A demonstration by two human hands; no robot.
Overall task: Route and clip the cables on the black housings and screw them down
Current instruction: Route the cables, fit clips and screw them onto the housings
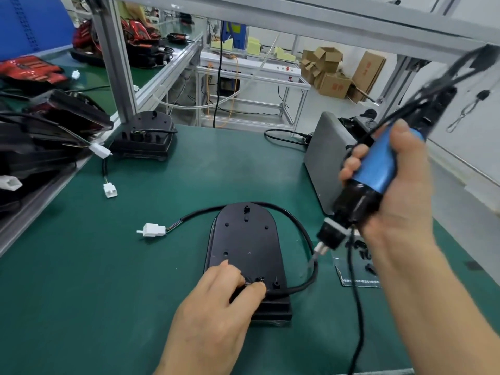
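Note:
A black housing [244,242] lies flat on the green mat in front of me. Its black cable [300,226] loops round the right side and ends in a white connector [153,230] to the left. My left hand [216,301] rests on the housing's near end, thumb and finger pinching the cable or a small clip beside a screw hole. My right hand [395,190] grips a blue and black electric screwdriver [370,180], held tilted above the housing's right edge, its bit pointing down-left toward the cable.
A second black housing [146,133] stands by the aluminium post at the back left. Stacked black and red parts [40,131] with white connectors fill the left shelf. A grey box [324,158] sits at the right. A small tray of black clips [359,263] lies under the screwdriver.

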